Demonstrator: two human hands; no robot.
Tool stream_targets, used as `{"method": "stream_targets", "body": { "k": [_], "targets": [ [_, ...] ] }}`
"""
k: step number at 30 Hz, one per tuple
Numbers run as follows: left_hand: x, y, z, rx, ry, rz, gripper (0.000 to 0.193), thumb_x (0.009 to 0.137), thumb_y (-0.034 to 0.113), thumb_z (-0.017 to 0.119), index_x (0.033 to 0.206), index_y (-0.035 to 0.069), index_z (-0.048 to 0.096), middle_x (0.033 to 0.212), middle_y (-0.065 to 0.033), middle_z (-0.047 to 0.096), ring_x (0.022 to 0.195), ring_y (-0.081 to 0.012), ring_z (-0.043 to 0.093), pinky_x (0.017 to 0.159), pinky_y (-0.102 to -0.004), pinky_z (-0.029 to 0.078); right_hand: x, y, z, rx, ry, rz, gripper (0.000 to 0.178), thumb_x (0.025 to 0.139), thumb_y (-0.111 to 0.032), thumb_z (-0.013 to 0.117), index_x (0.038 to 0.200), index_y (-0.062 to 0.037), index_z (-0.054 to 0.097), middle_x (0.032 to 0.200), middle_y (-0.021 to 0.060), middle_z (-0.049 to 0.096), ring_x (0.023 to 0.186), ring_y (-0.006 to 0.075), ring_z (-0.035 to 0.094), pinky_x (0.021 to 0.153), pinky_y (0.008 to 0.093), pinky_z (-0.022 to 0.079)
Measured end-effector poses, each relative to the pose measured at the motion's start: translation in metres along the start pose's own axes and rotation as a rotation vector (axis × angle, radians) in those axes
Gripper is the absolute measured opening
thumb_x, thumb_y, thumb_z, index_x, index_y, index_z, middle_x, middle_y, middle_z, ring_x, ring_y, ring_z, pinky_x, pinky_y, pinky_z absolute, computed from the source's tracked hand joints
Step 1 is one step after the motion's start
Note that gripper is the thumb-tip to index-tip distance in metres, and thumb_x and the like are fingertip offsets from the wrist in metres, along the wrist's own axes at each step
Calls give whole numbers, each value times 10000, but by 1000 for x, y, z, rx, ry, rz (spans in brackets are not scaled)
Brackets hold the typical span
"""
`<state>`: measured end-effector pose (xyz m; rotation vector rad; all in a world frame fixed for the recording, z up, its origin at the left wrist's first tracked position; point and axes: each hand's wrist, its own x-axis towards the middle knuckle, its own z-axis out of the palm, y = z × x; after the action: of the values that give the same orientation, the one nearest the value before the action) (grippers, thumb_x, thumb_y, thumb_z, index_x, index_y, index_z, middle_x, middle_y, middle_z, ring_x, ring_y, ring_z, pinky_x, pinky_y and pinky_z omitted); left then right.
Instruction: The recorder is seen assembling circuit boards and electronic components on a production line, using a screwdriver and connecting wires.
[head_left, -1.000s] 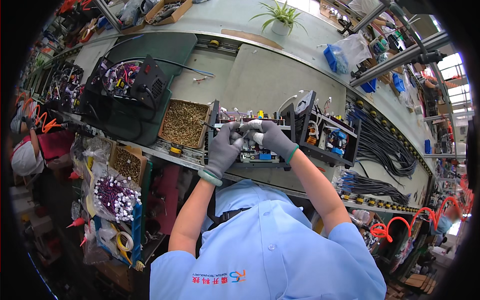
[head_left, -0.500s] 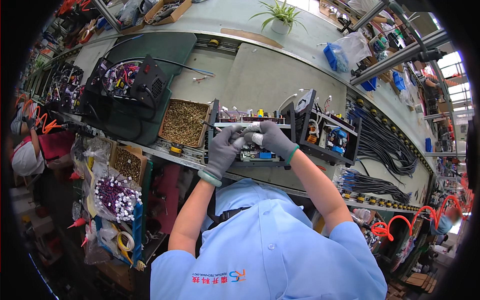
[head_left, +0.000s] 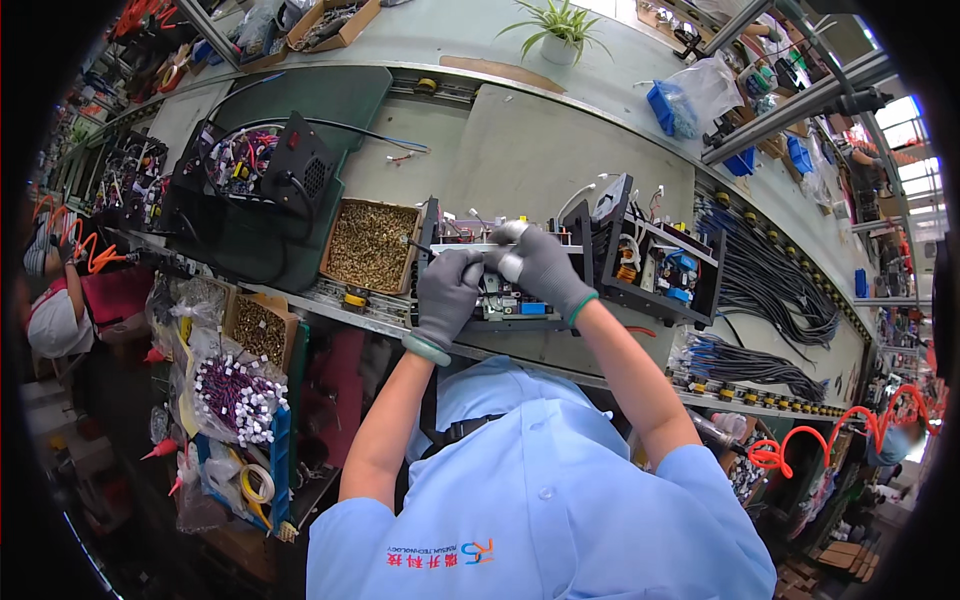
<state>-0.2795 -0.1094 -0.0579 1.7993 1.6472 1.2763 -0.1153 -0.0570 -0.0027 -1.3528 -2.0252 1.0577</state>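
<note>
Both of my hands wear grey gloves, with pale wraps on some right fingertips. They meet over an open black chassis (head_left: 424, 228) fitted with circuit boards and a light metal bar across it. My left hand (head_left: 447, 298) is closed, its fingertips pinched together near the bar; whatever they hold is too small to make out. Close beside it, my right hand (head_left: 545, 272) bends its fingers inward over the bar, thumb toward the left fingertips. Its fingers are closed too, and their contents are hidden. A second open chassis (head_left: 655, 265) with blue parts stands just to the right.
Left of the chassis sits a cardboard box of small brass-coloured fasteners (head_left: 370, 248). Beyond it, a black-cased unit (head_left: 300, 160) rests on a dark green mat (head_left: 352, 100). Bundles of black cables (head_left: 770, 285) lie at right. A person (head_left: 62, 310) works at far left.
My right hand has shifted slightly, its wrapped fingers lifting away from the left hand's fingertips. My left fingers have drawn in tighter. Both chassis stay in place.
</note>
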Motion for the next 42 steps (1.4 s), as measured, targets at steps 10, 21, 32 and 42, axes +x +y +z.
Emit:
{"method": "stream_targets", "body": {
  "k": [10,21,32,42],
  "targets": [
    [-1,1,-2,8,-79,-28,129,834,129,741,916,47,685,821,-108,666,731,-238,659,650,-349,514,0,20,22,-90,47,-68,104,842,-110,699,915,-36,689,838,150,676,722,275,659,667,369,516],
    [-1,3,1,201,-34,28,118,847,179,723,867,79,663,859,-101,632,772,-304,649,655,-412,521,1,15,17,-147,-77,-14,139,899,-119,664,975,-4,679,784,100,679,720,188,652,675,345,513],
    [3,-3,5,429,-81,51,94,796,192,697,857,127,667,896,-84,580,788,-298,632,627,-434,513,-6,-6,5,874,-170,287,303,1000,-339,544,898,-58,589,702,-3,573,484,45,432,418,216,319],
    [4,-7,4,398,-69,121,89,776,182,701,826,132,647,902,-55,580,799,-269,624,643,-421,509,-18,-1,-28,811,-119,307,293,1006,-267,480,1113,-39,630,850,21,637,637,79,567,505,229,436]
  ]
}}
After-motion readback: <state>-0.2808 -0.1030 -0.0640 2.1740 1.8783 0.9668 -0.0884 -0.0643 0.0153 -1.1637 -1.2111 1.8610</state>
